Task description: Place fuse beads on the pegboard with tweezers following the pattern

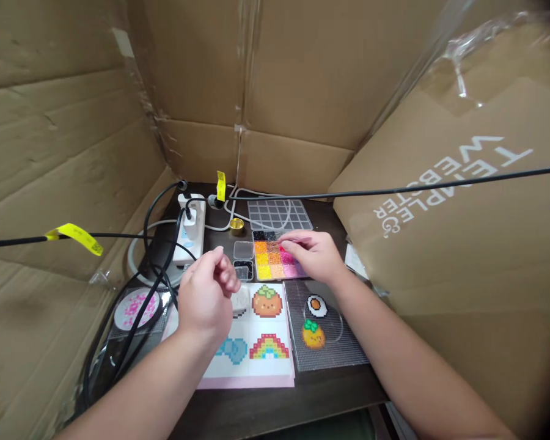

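My right hand (312, 253) is over the right part of a bead box (268, 260) with orange, yellow, pink and red compartments. Its fingers pinch a thin pinkish tool, possibly tweezers. My left hand (209, 293) hangs over the left part of a pattern sheet (275, 376), fingers curled in; whatever it may hold is hidden. The sheet shows a persimmon, a rainbow and a blue shape. Right of it, a pegboard (334, 360) bears a bead egg (317, 305) and an orange bead fruit (313, 335). A small box of black beads (244, 271) sits between my hands.
Behind the bead box lies a clear gridded lid (282, 214), with a gold tin (237, 227) to its left. A white power strip (190, 229) and black cables stand at the left, near a round pink-and-white piece (136, 310). Cardboard walls surround the table.
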Demonstrator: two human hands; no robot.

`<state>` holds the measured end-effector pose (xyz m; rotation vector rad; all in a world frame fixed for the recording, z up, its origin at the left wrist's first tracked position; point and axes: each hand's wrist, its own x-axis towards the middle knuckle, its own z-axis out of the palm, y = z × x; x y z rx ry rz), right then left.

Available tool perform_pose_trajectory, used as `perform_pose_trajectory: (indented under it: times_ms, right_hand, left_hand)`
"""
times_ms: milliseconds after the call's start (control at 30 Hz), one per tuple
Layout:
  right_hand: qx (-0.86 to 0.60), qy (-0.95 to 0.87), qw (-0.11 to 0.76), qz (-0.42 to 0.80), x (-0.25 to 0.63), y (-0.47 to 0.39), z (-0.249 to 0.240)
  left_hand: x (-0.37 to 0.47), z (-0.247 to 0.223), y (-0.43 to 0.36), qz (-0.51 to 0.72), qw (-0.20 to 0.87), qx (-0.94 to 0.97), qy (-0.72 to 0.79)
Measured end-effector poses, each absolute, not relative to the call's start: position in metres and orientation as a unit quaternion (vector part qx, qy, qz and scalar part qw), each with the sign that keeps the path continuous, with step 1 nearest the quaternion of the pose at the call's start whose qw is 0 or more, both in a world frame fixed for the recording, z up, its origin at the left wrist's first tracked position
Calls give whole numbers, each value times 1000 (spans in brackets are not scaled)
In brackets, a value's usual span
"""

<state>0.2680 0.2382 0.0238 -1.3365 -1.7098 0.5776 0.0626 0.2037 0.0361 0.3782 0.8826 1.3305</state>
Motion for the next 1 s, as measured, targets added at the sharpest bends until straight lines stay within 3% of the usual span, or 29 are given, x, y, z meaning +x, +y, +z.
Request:
perform_pose_trajectory:
  times_ms: [533, 1000]
  right_hand:
    - [-544, -664, 442, 259, 265, 238, -17]
    - [-556, -649, 430, 292, 264, 236, -18]
  left_hand:
    - [66, 40, 208, 570, 693, 94, 431]
    - [63, 40, 209, 540, 728, 42, 419]
